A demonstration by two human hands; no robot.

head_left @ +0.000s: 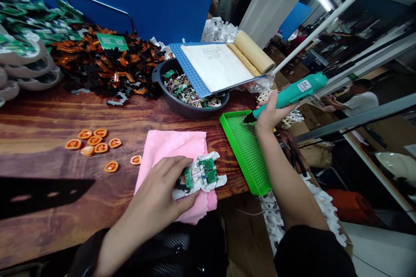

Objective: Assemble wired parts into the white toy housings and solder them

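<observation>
My left hand (164, 184) grips a white plastic housing (204, 186) with a green circuit board (208, 171) fitted inside it. The housing rests on a folded pink cloth (175, 140) at the table's front edge. In my right hand (269, 114) is a teal electric screwdriver (294, 93), its fingers around the body. The driver's black tip points down into a green perforated tray (240, 156), over small screws (240, 120) at its far end. Whether the tip touches a screw is too small to tell.
Orange plastic pieces (94, 140) lie left of the cloth. A dark basin (182, 106) of small wired boards stands behind it, under a blue cutting mat (191, 69) with papers. Piles of orange-black parts (120, 67) and green boards (35, 17) fill the back left. Another person (360, 99) sits far right.
</observation>
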